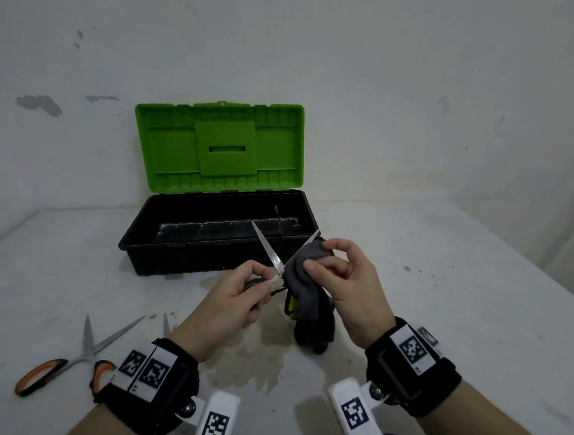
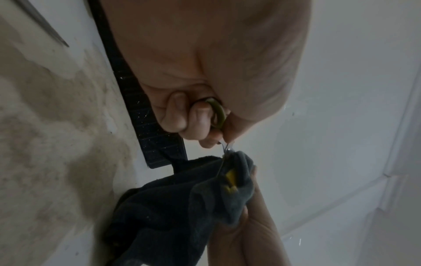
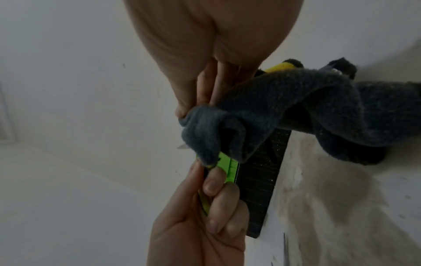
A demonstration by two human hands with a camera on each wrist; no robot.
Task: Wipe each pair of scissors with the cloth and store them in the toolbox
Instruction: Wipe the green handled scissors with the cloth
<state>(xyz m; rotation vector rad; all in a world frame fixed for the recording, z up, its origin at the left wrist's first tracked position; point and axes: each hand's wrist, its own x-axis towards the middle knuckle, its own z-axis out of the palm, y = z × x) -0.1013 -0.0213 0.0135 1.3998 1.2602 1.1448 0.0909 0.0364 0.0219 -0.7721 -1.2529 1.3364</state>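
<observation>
Scissors [image 1: 269, 250] splayed, handle in left grip [image 1: 234, 299]; right grip [image 1: 345, 283] pinching cloth [image 1: 302, 287] round blade.

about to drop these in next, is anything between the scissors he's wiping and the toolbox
Nothing visible blocks the way. The held scissors sit just in front of the toolbox, whose green lid stands open. The cloth is wrapped on one blade.

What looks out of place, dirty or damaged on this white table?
A brownish stain spreads across the white table under the hands. The orange-handled scissors lie splayed open at the left. The black toolbox with green lid looks scuffed inside.
</observation>
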